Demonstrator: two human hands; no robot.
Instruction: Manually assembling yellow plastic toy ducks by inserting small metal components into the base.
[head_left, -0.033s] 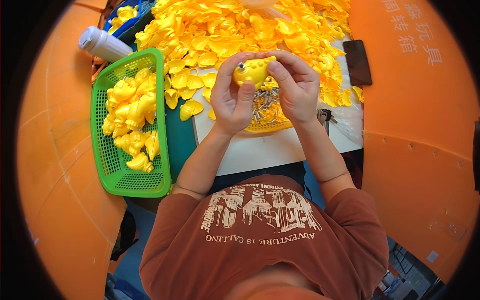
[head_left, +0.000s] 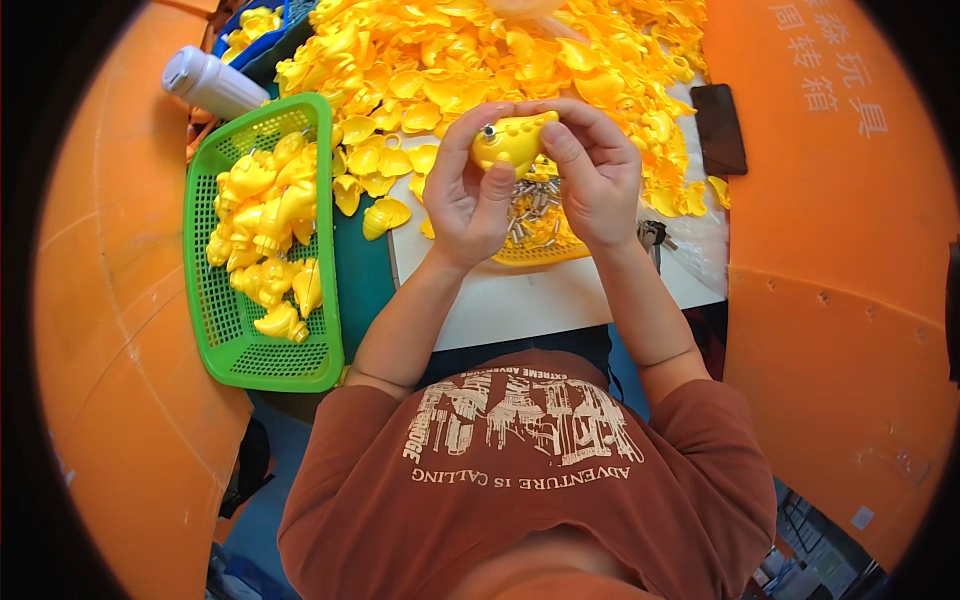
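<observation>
Both hands hold one rounded yellow plastic toy body [head_left: 514, 143] above the table. A small metal piece [head_left: 489, 131] sticks out at its left end, and a row of bumps runs along its top. My left hand [head_left: 466, 195] grips the left end, thumb pressed on the lower side. My right hand [head_left: 597, 180] has its thumb and fingers closed on the right end. Below and behind the hands is a yellow basket [head_left: 540, 256] of small silvery metal cylinders [head_left: 538, 212], partly hidden by them.
At left stands a green basket [head_left: 335, 340] of yellow toy pieces [head_left: 265, 220]. Loose yellow shells [head_left: 440, 60] are heaped across the back of the table. A pale bottle [head_left: 215, 85] leans behind the basket; a dark phone-like slab [head_left: 718, 128] lies at right. Orange panels [head_left: 830, 350] flank both sides.
</observation>
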